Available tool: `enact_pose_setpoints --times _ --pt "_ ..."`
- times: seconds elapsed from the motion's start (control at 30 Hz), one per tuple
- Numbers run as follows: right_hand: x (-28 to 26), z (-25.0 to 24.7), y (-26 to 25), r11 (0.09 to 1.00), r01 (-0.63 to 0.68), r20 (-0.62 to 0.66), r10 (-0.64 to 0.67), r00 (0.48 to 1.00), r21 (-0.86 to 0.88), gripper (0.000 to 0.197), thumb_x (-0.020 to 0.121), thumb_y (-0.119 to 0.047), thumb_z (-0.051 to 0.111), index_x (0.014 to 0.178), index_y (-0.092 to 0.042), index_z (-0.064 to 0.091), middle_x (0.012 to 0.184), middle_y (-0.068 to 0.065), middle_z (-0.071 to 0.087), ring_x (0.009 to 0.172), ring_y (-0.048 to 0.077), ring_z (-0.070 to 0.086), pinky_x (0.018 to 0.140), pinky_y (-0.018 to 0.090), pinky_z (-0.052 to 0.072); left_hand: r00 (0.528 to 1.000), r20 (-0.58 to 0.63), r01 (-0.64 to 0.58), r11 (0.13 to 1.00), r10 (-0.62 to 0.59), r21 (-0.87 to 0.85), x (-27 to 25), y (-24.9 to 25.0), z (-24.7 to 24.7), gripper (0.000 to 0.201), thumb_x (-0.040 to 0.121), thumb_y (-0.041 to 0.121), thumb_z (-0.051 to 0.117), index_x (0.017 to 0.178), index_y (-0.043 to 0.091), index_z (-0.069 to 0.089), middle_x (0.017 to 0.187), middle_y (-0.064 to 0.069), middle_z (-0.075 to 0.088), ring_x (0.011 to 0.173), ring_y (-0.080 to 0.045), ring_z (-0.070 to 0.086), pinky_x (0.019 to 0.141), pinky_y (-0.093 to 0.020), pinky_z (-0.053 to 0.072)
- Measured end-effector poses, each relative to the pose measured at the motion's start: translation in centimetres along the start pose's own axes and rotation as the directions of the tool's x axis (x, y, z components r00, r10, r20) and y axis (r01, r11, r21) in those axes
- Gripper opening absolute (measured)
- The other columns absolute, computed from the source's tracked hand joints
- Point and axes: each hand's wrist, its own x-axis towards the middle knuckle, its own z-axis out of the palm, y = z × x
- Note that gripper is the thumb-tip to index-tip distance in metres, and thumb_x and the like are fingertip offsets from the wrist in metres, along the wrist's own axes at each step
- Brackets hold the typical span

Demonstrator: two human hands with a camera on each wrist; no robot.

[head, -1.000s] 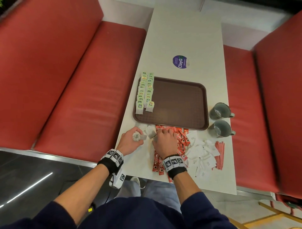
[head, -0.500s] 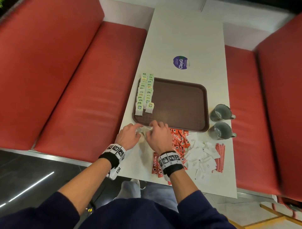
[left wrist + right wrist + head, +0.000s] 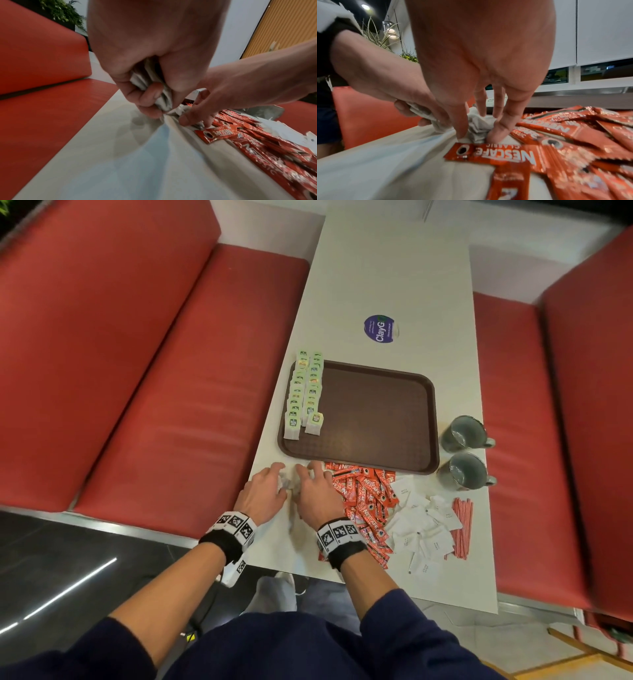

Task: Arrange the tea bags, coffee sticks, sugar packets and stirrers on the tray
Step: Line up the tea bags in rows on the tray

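On the near edge of the long white desk (image 3: 387,268), just in front of the brown rectangular plastic tray (image 3: 376,419), both hands are set side by side. A bunch of small white paper tea bags (image 3: 150,81) is clutched in the left hand (image 3: 263,494), with fingers curled round it and the thumb pressed against its side. A crumpled white tea bag (image 3: 479,124) lying on the desk is pinched between the thumb and fingers of the right hand (image 3: 315,498), whose fingertips (image 3: 498,129) are pressed down beside it. Whether this bag is lifted or flat cannot be told.

Along the left side of the tray, 2 rows of tea bags with green and yellow labels (image 3: 305,395) are laid, overlapping from far to near; the rest of the tray floor is bare. Just right of the right hand, a loose heap of red Nescafe coffee sticks (image 3: 366,498) is spread on the desk, touching the tray's near rim. Further right, white paper sugar packets (image 3: 424,522) are scattered, and beside them a bundle of red striped stirrers (image 3: 460,529) is laid lengthwise. 2 grey ceramic mugs (image 3: 462,453) are stood near the tray's right edge. A round purple sticker (image 3: 379,328) is seen beyond the tray. Red padded benches (image 3: 171,354) are placed on both sides of the desk.
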Motion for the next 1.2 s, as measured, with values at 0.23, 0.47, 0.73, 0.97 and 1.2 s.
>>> enact_pose_setpoints --times 0.23,0.47,0.73,0.97,1.2 --pt "1.3 -0.7 -0.5 0.999 -0.014 0.100 0.019 0.995 -0.048 0.055 0.092 0.002 0.076 0.139 -0.006 0.049 0.145 0.016 0.046 0.133 0.043 0.048 0.106 0.051 0.052 1.000 0.021 -0.019 0.997 0.017 0.071 1.5 0.8 0.0 0.029 0.101 0.023 0.069 0.127 0.017 0.059 0.126 -0.010 0.061 0.114 -0.041 0.066 0.088 -0.049 0.053" --pt "2.1 -0.6 0.7 0.998 0.014 0.068 -0.019 0.998 0.069 0.031 0.101 -0.012 0.069 0.127 -0.011 0.053 0.129 0.013 0.063 0.121 0.037 0.054 0.092 0.049 0.054 0.999 0.041 -0.021 0.999 0.023 -0.036 2.1 -0.1 -0.3 0.026 0.095 0.028 0.080 0.113 0.021 0.062 0.115 -0.002 0.051 0.100 -0.035 0.064 0.077 -0.038 0.046" --pt "2.5 -3.6 3.0 0.864 -0.057 0.086 0.016 0.996 0.500 0.027 0.093 -0.010 0.081 0.106 -0.021 0.060 0.093 0.001 0.078 0.083 0.020 0.077 0.079 0.047 0.065 0.994 0.110 0.047 0.800 0.025 -0.598 1.4 -0.1 -2.9 0.028 0.087 0.020 0.090 0.098 0.027 0.066 0.084 0.001 0.074 0.065 -0.018 0.066 0.051 -0.030 0.052" --pt "2.3 -6.9 2.4 0.702 -0.120 0.155 0.014 0.988 0.702 0.024 0.093 -0.007 0.081 0.109 -0.012 0.064 0.106 0.008 0.076 0.084 0.023 0.082 0.078 0.045 0.069 0.981 0.160 0.088 0.492 0.106 -0.866 0.9 2.9 -4.5 0.026 0.098 0.034 0.080 0.122 0.027 0.070 0.091 -0.003 0.070 0.069 -0.012 0.052 0.048 -0.026 0.036" --pt "2.8 -8.0 1.8 0.698 -0.125 0.105 0.071 0.992 0.705 0.039 0.081 -0.011 0.086 0.108 -0.026 0.064 0.103 -0.002 0.076 0.097 0.018 0.075 0.086 0.042 0.065 0.996 0.086 0.087 0.448 -0.023 -0.890 2.1 3.9 -4.3 0.029 0.095 0.040 0.082 0.108 0.018 0.070 0.089 -0.004 0.071 0.072 -0.015 0.058 0.045 -0.028 0.039"
